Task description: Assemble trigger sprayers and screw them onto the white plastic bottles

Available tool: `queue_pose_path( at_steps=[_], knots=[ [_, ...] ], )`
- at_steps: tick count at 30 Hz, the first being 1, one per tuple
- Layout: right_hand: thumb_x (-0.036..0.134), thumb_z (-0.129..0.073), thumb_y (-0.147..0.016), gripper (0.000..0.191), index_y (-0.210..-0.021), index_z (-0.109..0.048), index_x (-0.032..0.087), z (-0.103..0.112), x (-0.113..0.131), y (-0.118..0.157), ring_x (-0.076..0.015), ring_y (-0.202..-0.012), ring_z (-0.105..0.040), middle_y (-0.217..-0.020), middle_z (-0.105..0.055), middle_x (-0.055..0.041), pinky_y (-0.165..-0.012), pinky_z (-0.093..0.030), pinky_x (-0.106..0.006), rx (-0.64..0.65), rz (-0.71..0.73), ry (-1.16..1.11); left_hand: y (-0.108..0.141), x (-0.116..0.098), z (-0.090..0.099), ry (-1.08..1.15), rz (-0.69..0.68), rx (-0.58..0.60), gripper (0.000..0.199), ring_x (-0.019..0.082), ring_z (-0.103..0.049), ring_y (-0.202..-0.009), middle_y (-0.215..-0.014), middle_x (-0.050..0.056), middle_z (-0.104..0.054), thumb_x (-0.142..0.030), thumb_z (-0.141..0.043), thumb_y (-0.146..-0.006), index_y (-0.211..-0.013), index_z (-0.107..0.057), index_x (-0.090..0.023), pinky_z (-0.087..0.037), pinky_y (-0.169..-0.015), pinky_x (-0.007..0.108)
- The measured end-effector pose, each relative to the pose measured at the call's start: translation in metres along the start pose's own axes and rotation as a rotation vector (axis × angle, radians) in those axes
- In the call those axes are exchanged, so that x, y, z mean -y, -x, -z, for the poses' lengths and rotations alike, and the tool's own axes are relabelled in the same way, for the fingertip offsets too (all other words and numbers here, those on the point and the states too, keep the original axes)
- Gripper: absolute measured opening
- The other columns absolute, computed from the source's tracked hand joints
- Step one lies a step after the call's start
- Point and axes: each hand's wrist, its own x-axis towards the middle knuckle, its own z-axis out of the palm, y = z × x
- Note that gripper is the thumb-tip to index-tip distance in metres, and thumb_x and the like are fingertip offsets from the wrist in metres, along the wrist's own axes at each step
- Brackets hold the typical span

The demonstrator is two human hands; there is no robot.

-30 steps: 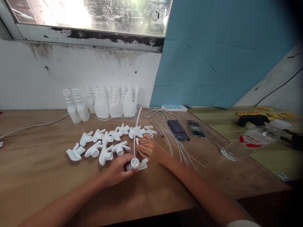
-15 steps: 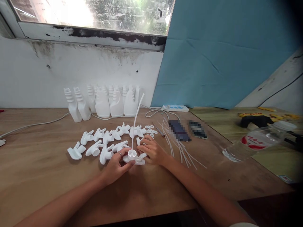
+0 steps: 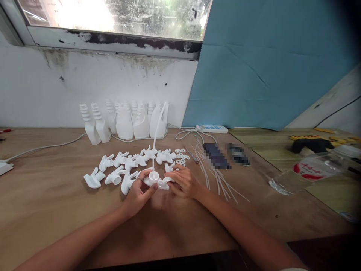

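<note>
On brown tabletop (image 3: pixel 50 195), spray heads (image 3: pixel 114 176), window (image 3: pixel 152 19) above

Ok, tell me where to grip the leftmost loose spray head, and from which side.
Probably by the smooth body of the leftmost spray head, coming from the near left: its lever juts away from you, and neighbouring spray heads lie beyond and to the right.

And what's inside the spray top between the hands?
A thin white tube sticks up out of the round opening in the spray top. The tube's lower end is hidden inside, so how deep it goes can't be seen.
</note>
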Motion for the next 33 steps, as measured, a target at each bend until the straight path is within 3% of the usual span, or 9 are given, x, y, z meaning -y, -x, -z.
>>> queue_pose_path(
  at_steps=[9,13,17,20,25,29,31,33],
  knots=[
    [0.014,-0.050,-0.086,0.022,-0.107,-0.050,0.017,0.000,0.000,-0.001,-0.0157,-0.056,-0.059,-0.075,-0.068,-0.0036,-0.065,-0.047,-0.035,-0.008,0.017,0.026,0.000,0.000,-0.001,0.011,-0.063,0.005,0.034,0.015,-0.054,-0.085,-0.098,0.004,-0.056,-0.037,-0.060,-0.085,-0.113,-0.051,-0.021,-0.048,-0.076,0.026],
    [0.015,-0.051,-0.085,0.025,-0.110,-0.049,0.016,0.000,0.000,-0.001,-0.0165,-0.059,-0.060,-0.078,-0.068,-0.0044,-0.065,-0.049,-0.035,-0.021,0.007,0.043,-0.002,0.000,-0.001,0.037,-0.019,0.012,0.036,0.015,-0.055,-0.081,-0.102,0.005,-0.057,-0.038,-0.059,-0.086,-0.117,-0.051,-0.022,-0.047,-0.067,0.024],
    [0.010,-0.050,-0.081,0.038,-0.119,-0.046,0.015,0.002,-0.002,-0.001,-0.0214,-0.084,-0.061,-0.097,-0.064,-0.0118,-0.074,-0.050,-0.038,-0.109,0.041,0.091,-0.002,0.002,0.000,0.066,0.041,0.032,0.041,0.011,-0.052,-0.067,-0.099,0.004,-0.057,-0.039,-0.058,-0.086,-0.122,-0.047,-0.023,-0.044,-0.056,0.022],
    [0.008,-0.050,-0.079,0.043,-0.121,-0.049,0.018,0.003,-0.002,0.000,-0.0245,-0.099,-0.056,-0.106,-0.061,-0.0119,-0.083,-0.047,-0.043,-0.101,0.147,0.217,-0.001,0.000,0.000,0.040,0.022,0.034,0.041,0.011,-0.052,-0.068,-0.098,0.003,-0.056,-0.038,-0.059,-0.086,-0.123,-0.046,-0.024,-0.044,-0.058,0.022],
    [0.017,-0.051,-0.079,0.043,-0.120,-0.058,0.028,0.007,0.009,0.000,-0.0239,-0.105,-0.052,-0.118,-0.061,-0.0042,-0.088,-0.036,-0.044,0.014,0.272,0.400,0.002,-0.004,-0.003,-0.051,-0.077,0.039,0.040,0.013,-0.056,-0.079,-0.097,0.003,-0.055,-0.035,-0.061,-0.085,-0.120,-0.045,-0.024,-0.047,-0.065,0.024],
    [0.022,-0.048,-0.082,0.042,-0.123,-0.058,0.027,0.006,0.019,-0.003,-0.0229,-0.108,-0.052,-0.125,-0.061,-0.0032,-0.087,-0.031,-0.042,0.035,0.223,0.431,0.003,-0.001,-0.001,-0.157,-0.216,-0.030,0.040,0.013,-0.059,-0.077,-0.095,0.003,-0.058,-0.032,-0.060,-0.086,-0.120,-0.041,-0.024,-0.050,-0.064,0.024],
    [0.020,-0.049,-0.084,0.039,-0.122,-0.059,0.024,0.004,0.022,-0.004,-0.0207,-0.101,-0.056,-0.119,-0.065,-0.0037,-0.082,-0.032,-0.040,-0.033,0.166,0.448,0.001,-0.002,0.004,-0.300,-0.354,-0.058,0.043,0.013,-0.061,-0.075,-0.096,0.004,-0.061,-0.029,-0.062,-0.084,-0.121,-0.039,-0.024,-0.050,-0.063,0.024],
    [0.016,-0.053,-0.084,0.037,-0.120,-0.060,0.023,0.002,0.022,-0.005,-0.0178,-0.091,-0.059,-0.108,-0.070,-0.0033,-0.077,-0.033,-0.036,-0.097,0.125,0.465,-0.004,-0.008,0.011,-0.509,-0.584,-0.029,0.045,0.015,-0.062,-0.077,-0.096,0.004,-0.063,-0.027,-0.063,-0.082,-0.121,-0.040,-0.024,-0.051,-0.064,0.026]
  ],
)
